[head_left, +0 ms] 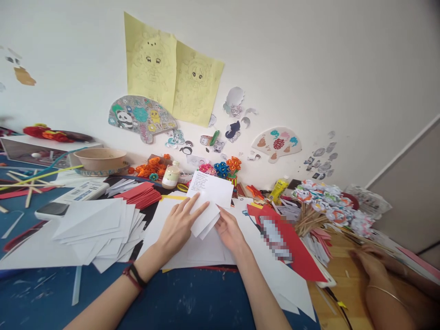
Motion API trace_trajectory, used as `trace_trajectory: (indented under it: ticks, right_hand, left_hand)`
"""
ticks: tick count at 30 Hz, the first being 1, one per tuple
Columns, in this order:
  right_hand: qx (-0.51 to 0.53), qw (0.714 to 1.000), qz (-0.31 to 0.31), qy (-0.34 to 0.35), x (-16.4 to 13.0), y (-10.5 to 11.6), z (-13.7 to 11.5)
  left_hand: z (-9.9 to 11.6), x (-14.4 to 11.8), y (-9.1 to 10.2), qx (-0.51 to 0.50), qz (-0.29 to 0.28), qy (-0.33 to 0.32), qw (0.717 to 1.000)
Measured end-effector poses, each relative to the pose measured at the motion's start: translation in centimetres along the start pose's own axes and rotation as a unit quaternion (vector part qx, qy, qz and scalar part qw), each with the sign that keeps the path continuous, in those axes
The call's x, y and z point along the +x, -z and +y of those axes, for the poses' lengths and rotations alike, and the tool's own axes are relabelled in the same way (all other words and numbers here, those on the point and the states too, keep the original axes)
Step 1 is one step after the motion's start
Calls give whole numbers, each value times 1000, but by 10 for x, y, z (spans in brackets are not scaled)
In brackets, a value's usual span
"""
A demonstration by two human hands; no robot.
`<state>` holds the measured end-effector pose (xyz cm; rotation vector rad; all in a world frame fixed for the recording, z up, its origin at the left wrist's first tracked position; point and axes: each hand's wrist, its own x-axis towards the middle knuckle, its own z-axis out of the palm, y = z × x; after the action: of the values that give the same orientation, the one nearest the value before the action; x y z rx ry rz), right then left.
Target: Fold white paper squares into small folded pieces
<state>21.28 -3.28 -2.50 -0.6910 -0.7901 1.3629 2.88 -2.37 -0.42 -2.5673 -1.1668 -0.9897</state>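
The left hand (180, 224) lies flat with its fingers spread out on a folded white sheet (210, 201). It presses the sheet down so the paper stays put and the fold stays sharp. The right hand (229, 230) sits just beside it, at the lower right edge of the sheet. Its fingers are bent and seem to pinch that edge, though the fingertips are partly hidden under the paper. The top part of the sheet tips up a little, and small print shows on it near its top left corner.

The sheet rests on a stack of white paper (192, 252) in the middle of the tabletop (192, 302), close to the front edge, so more paper is right there to take. To the left is a fanned-out pile of folded white pieces (99, 229), near the left hand. Behind that pile is a stack of red paper (140, 195). A big red sheet (302, 256) lies to the right of the hands.

Along the back edge, by the wall, stand a small bottle (171, 175) and some paper flowers (222, 168). A bowl (101, 158) sits toward the back left corner. A bunch of paper flowers on sticks (323, 206) lies at the right side.

Another person's hand (369, 261) rests on the wood at the front right corner, well apart from the sheet.
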Motion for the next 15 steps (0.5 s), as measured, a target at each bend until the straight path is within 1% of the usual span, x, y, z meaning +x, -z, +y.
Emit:
trace_trajectory:
  ticks: [2,4,6,8,10,12,13,14,15]
  right_hand:
    - [3,1000,0,3,-1,-3,-3]
    - [-8,1000,-18,5,-4,-8,-5]
    - [-29,999,-43,9,-6,-11,-8]
    - [-48,997,-52,21,-8,-12,-9]
    - [-57,997,-45,34,-8,-11,-10]
    - [-65,996,-38,39,-8,-8,-11]
    - [-71,996,-37,38,-8,-7,-12]
    - [-78,996,-38,37,-8,-6,-13]
    - [-84,995,-39,36,-8,-5,-14]
  left_hand:
    - [0,-1,-5,13,-21,1,1000]
    - [0,-2,-9,14,-39,7,999]
    - [0,-3,-11,4,-52,11,999]
    - [0,-4,-12,-24,-64,7,998]
    - [-1,-3,-10,-85,-85,-4,993]
    - [-4,-2,-8,-189,-114,-18,975]
    - [-5,-2,-7,-252,-124,-17,960]
    - [-6,-1,-6,-317,-127,-3,940]
    - [-6,0,-4,-379,-119,27,917]
